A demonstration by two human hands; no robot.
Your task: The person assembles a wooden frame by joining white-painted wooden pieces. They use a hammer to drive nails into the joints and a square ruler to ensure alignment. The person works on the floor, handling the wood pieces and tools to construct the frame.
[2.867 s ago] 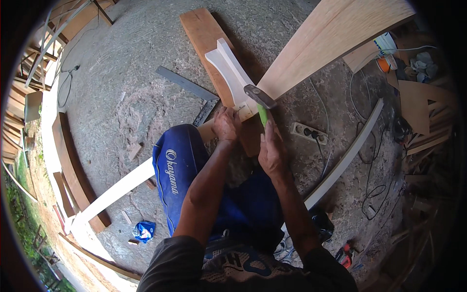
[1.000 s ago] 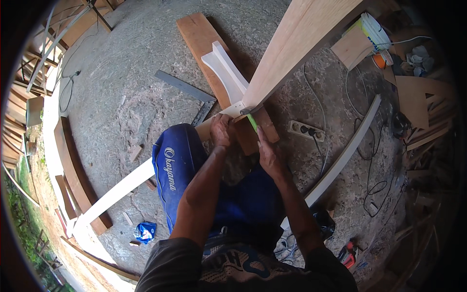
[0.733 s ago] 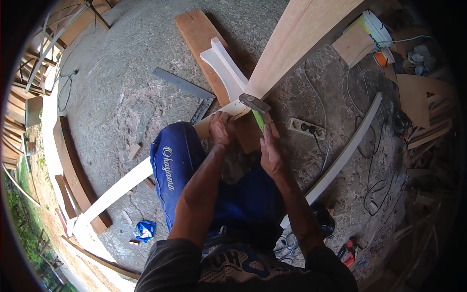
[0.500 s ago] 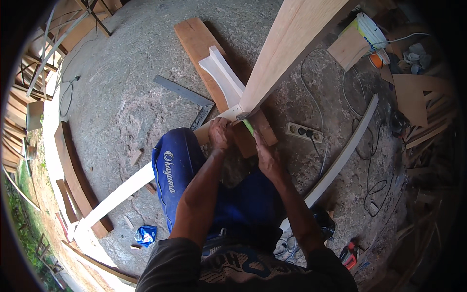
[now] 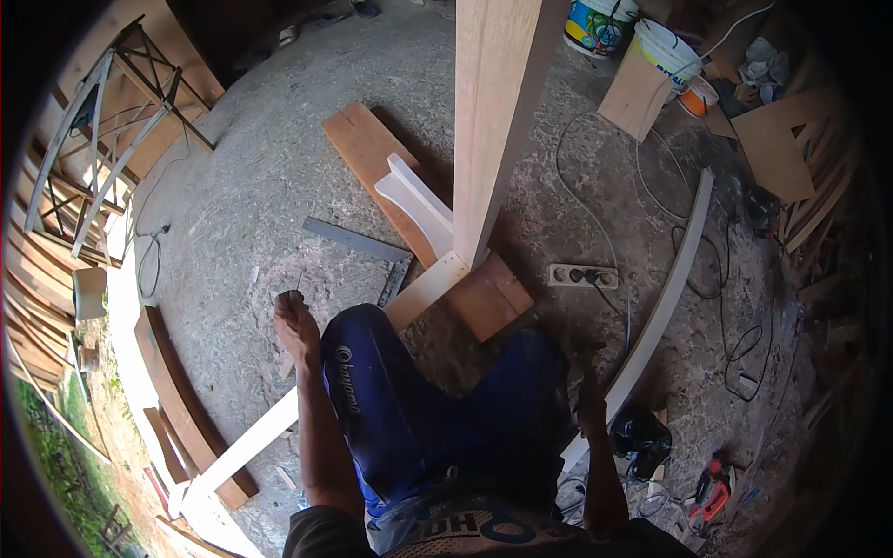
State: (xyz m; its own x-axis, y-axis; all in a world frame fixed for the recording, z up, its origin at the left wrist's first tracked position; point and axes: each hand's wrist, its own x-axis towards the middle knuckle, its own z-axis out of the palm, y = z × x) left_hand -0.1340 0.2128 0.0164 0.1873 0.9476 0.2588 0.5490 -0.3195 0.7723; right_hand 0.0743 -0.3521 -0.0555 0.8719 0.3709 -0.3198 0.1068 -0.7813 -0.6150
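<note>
concrete floor [image 5: 242,195] lies open beyond left hand [image 5: 296,321], beside steel square [image 5: 367,249].

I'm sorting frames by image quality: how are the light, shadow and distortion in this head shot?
Head view: daylight is brightest at the left rim, where the floor edge washes out; the upright wooden post casts a short shadow to its left; the right hand sits in deep shade, its outline hard to read; the left hand is well lit; fisheye bends the white curved strip, and the corners are black.

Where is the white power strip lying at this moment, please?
In the head view the white power strip lies on the concrete floor, right of centre, between the upright wooden post and the long curved white board.
</note>
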